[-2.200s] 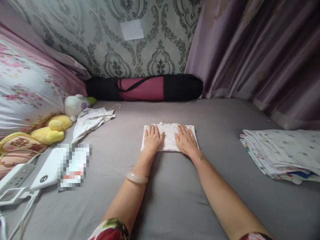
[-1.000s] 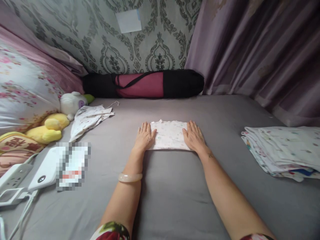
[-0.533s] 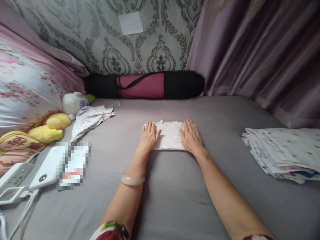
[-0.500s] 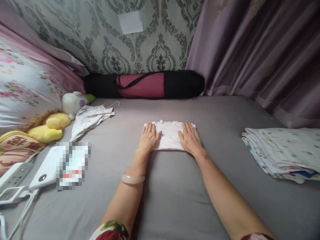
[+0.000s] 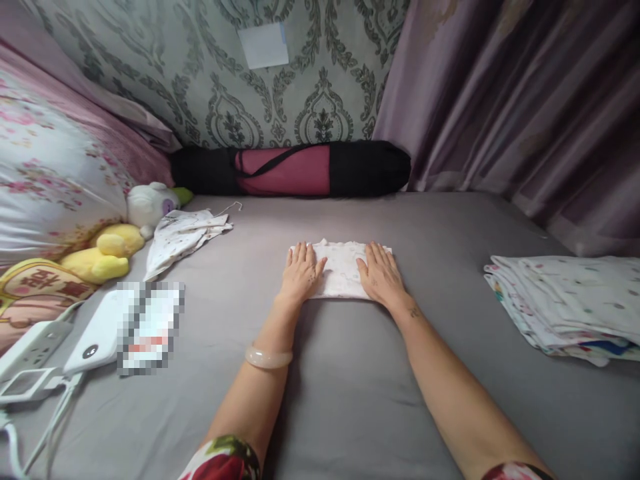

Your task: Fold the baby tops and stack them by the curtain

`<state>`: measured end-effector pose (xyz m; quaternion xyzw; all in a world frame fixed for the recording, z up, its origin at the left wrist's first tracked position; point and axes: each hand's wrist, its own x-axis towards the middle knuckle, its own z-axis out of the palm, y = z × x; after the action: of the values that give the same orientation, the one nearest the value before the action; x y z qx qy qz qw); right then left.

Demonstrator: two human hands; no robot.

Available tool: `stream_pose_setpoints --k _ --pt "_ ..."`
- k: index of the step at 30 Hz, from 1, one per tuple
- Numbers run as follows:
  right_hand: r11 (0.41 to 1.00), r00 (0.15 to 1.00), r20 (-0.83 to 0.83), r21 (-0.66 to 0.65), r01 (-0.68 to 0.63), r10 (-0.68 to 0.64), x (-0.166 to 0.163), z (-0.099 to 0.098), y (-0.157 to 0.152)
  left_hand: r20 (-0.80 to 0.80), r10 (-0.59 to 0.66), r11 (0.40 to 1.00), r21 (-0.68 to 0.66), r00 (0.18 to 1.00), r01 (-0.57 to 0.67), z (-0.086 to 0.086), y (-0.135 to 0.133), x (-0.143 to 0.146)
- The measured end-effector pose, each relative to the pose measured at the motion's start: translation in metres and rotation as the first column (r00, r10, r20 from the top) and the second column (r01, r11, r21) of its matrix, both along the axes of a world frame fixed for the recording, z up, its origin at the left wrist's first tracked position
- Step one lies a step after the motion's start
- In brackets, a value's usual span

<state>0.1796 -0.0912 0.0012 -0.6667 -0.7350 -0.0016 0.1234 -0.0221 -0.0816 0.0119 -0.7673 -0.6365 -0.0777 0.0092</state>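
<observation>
A small folded piece of white printed cloth [image 5: 343,270] lies flat on the grey bed sheet [image 5: 345,373]. My left hand [image 5: 300,272] rests palm down on its left end, fingers stretched out and thumb pointing inward. On the right end lies my right hand [image 5: 383,272], also flat with its fingers extended. Both palms press on the fabric without gripping it. The cloth's ruffled far edge shows between the hands, and its two ends are partly hidden under them.
On the right sits a stack of folded cloths [image 5: 565,303]. A crumpled printed cloth [image 5: 183,237], plush toys [image 5: 107,253], a white power bank [image 5: 97,333] and a power strip [image 5: 35,350] lie left. A long black and red bag [image 5: 285,170] lies along the wall.
The view has shifted very slightly. Both hands stay flat on the folded cloth in nearly the same place.
</observation>
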Motion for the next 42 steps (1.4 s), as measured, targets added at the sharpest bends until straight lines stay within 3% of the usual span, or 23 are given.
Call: stream_pose_setpoints --k 4,10,20,26,32,38,42 --pt "0.999 0.999 -0.008 0.034 -0.039 0.039 -0.013 0.005 -0.004 0.004 -0.033 0.999 0.015 0.999 0.033 -0.002 -0.002 0.007" --pt "0.997 0.998 0.006 -0.023 -0.068 0.068 -0.024 0.001 -0.009 0.002 -0.097 0.995 0.009 0.995 0.097 -0.012 -0.004 0.01" --pt "0.997 0.997 0.002 -0.007 -0.075 0.075 -0.023 0.002 -0.006 0.036 -0.1 0.994 0.049 0.994 0.098 -0.001 -0.009 0.024" --pt "0.997 0.997 -0.001 -0.002 -0.076 0.076 -0.032 0.002 -0.008 0.02 -0.179 0.982 0.068 0.984 0.177 -0.014 -0.012 0.036" --pt "0.997 0.998 0.003 -0.037 -0.07 0.07 -0.033 -0.002 -0.008 0.008 -0.18 0.982 0.062 0.984 0.179 -0.02 -0.013 0.037" --pt "0.996 0.997 0.021 -0.044 -0.076 0.077 -0.033 0.002 -0.007 0.067 -0.182 0.983 0.045 0.981 0.179 -0.01 -0.009 0.035" --pt "0.995 0.995 0.036 -0.046 -0.094 0.096 -0.042 0.015 -0.007 0.18 -0.087 0.995 0.066 0.98 0.077 0.002 -0.001 0.022"
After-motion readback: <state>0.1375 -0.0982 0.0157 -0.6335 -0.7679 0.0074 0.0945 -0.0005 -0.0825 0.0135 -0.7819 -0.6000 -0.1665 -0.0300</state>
